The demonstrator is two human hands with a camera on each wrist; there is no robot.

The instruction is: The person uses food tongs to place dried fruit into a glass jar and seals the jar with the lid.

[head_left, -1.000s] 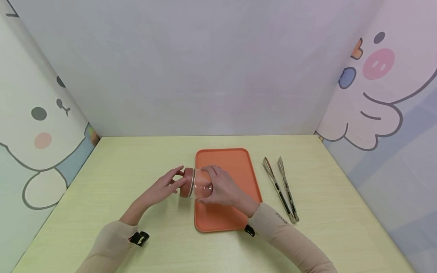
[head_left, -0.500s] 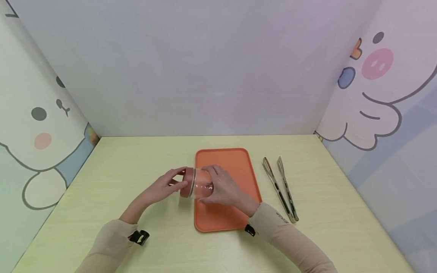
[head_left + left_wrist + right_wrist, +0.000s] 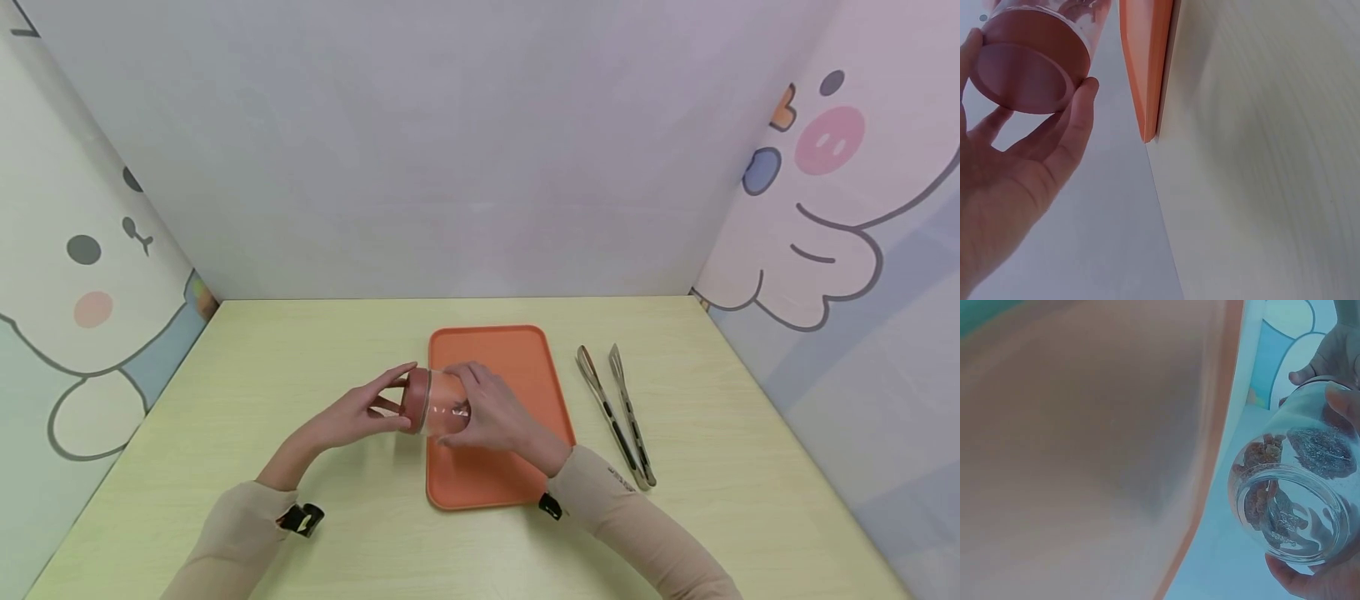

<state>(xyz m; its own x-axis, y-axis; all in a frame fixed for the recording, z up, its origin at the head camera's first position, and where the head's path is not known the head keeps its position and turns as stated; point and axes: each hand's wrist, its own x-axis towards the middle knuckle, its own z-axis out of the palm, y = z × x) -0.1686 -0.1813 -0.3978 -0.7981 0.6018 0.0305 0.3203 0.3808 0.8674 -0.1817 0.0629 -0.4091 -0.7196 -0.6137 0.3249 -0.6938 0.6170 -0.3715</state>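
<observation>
A clear jar (image 3: 442,407) with a reddish-brown lid (image 3: 414,402) lies on its side in the air, over the left edge of an orange tray (image 3: 495,487). My left hand (image 3: 348,423) grips the lid's rim with spread, bent fingers; in the left wrist view the flat top of the lid faces the palm. Wrapped round the glass body near its base is my right hand (image 3: 495,418). Through the glass in the right wrist view, several dark brown, rough-looking pieces (image 3: 1325,453) show inside; their kind is unclear.
Metal food tongs (image 3: 619,433) with black grips lie spread on the light wooden table (image 3: 315,333), right of the tray. A plain pale wall (image 3: 465,167) stands at the back. Panels with cartoon animals flank the table on both sides.
The left fingers have shifted on the lid, first closing nearer and then spreading along its rim. The jar and my right hand stay nearly in place.
</observation>
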